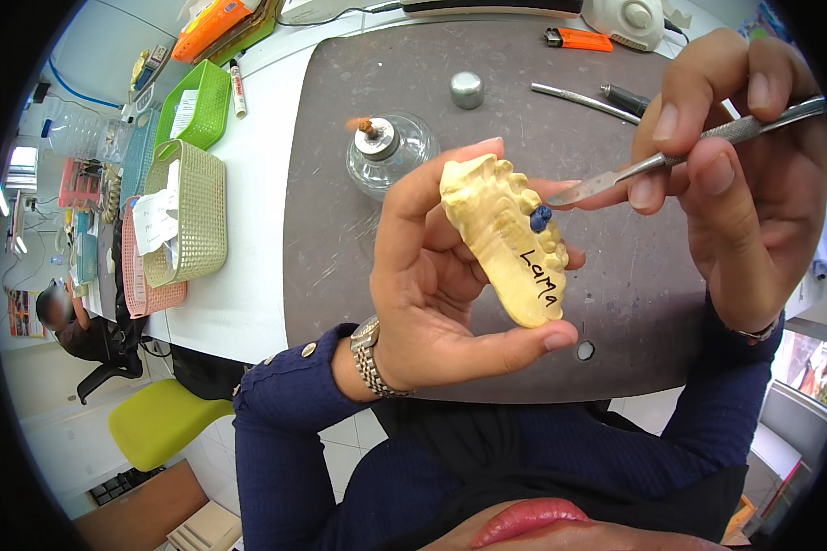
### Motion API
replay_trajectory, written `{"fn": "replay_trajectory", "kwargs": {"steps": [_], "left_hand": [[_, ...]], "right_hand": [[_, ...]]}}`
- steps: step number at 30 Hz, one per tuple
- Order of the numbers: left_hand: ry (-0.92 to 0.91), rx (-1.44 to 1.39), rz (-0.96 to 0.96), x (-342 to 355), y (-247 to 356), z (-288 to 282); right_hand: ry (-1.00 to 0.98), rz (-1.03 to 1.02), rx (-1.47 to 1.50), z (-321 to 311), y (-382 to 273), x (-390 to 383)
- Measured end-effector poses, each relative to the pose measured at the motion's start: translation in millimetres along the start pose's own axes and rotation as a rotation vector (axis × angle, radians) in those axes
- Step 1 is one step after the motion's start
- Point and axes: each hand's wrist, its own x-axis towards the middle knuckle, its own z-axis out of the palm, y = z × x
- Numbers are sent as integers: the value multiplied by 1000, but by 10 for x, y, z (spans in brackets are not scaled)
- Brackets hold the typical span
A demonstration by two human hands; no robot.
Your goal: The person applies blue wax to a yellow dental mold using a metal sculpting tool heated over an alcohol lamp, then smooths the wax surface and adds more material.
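Observation:
My left hand [427,294] grips a yellow plaster dental model [501,243] by its edges, its row of teeth turned up and to the right. Dark handwriting marks its base. One tooth on it is covered with dark blue wax [540,218]. Pinched in my right hand [740,174] is a metal wax carver [708,142] with a knurled handle. Its flat blade tip points left, close to the blue tooth; whether they touch I cannot tell. Just beyond my left hand stands a glass spirit lamp [404,151], with a faint orange glow beside its wick.
A metal cap [467,90], an orange lighter [581,39] and slim metal tools [583,101] lie on the grey mat [340,303]. Left of it are a green basket [213,106], a cream basket [202,216] and a marker [238,89]. Another person [87,331] sits far left.

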Motion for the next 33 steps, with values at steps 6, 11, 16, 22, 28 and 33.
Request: {"fn": "replay_trajectory", "kwargs": {"steps": [6, 11, 16, 22, 28, 33], "left_hand": [[-15, 23, 22, 2, -21, -33], [-77, 18, 29, 54, -14, -53], [-70, 0, 23, -5, -27, -48], [-76, -29, 32, 10, -43, -41], [-68, -49, -15, -2, -16, -47], [-63, -24, -48, 1, 8, -50]], "right_hand": [[-26, -16, -51, -7, 20, -3], [26, 35, 7, -26, -16, -6], [130, 200, 216, -3, 54, 1], [50, 163, 245, -51, 95, 16], [50, 151, 220, -20, 96, 18], [69, 196, 234, 6, 84, 29]]}}
